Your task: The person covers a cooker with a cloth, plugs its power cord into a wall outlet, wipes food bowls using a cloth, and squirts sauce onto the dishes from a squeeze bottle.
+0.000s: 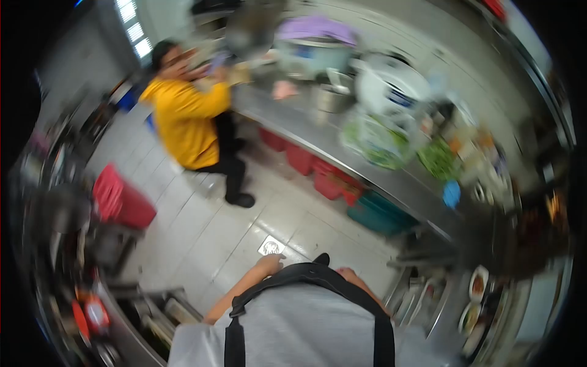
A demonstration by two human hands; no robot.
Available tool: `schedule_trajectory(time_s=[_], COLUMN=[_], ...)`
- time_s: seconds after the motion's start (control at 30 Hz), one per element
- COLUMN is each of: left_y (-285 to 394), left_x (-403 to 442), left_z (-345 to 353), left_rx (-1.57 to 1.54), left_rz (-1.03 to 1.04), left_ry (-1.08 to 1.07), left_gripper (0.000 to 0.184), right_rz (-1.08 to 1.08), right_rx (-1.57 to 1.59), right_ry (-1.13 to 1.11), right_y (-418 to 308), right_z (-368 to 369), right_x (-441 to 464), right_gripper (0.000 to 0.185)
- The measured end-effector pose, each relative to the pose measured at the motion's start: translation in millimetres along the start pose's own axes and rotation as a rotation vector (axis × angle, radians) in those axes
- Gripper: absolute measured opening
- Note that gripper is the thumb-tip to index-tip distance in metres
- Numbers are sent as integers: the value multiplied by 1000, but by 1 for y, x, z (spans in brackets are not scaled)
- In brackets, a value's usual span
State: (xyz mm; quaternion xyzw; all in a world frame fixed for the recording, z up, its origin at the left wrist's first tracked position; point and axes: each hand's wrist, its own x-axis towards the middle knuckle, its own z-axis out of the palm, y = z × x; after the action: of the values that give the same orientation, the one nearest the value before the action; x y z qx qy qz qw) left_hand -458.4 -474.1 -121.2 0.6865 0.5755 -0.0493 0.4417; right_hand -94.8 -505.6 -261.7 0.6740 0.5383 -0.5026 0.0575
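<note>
My left hand (269, 264) hangs low in front of me over the tiled floor, its fingers slightly bent and nothing seen in them. My right hand (347, 273) is just beyond the black apron strap (312, 272), which hides most of its fingers. Neither hand touches the steel counter (373, 168) ahead. A metal floor drain (271, 246) lies in the tiles just past my left hand.
A person in a yellow jacket (189, 119) sits at the counter's far left. On the counter stand a bag of greens (379, 140), a white rice cooker (391, 82) and a purple-topped pot (315, 52). Below are red bins (298, 159) and a green bin (379, 213); a red bin (125, 199) stands left.
</note>
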Motion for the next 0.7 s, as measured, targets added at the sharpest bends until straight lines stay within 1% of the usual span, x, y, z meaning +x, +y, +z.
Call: schedule_trajectory(time_s=[0.03,0.1,0.17,0.27,0.37,0.4,0.47,0.5,0.57,0.6,0.63,0.67,0.7], left_y=[11,37,67,126,174,190,220,233,252,244,245,250,262], left_x=[15,55,92,128,158,164,175,179,190,213,221,232,247], left_z=[-8,-24,-27,-36,-33,-32,-30,-30,-30,-17,-15,-13,-14], left_rx=[27,95,145,146,103,78,64,53,33,65,76,86,95], left_rz=[28,83,111,279,429,476,582,592,608,678,679,685,687], left_ry=[0,-6,-2,-33,-105,-139,-189,-241,-341,-367,-423,-472,-521], left_gripper=[41,41,41,40,36,36,33,33,32,32,32,32,32], right_rz=[48,28,-70,-47,172,223,165,133,284,263,430,448,450], right_rx=[62,53,-9,488,505,417,254,172,420,277,432,440,403], right_ry=[6,46,90,283,388,345,348,349,323,299,173,123,205], right_y=[-4,-9,21,42,64,73,97,108,132,141,148,146,164], right_z=[-19,-54,-69,-91,-103,-104,-93,-82,-48,-35,-20,-11,24], right_x=[2,-3,28,13,-14,-25,-45,-54,-65,-72,-72,-81,-70], right_gripper=[38,36,33,31,25,22,23,24,39,42,41,40,33])
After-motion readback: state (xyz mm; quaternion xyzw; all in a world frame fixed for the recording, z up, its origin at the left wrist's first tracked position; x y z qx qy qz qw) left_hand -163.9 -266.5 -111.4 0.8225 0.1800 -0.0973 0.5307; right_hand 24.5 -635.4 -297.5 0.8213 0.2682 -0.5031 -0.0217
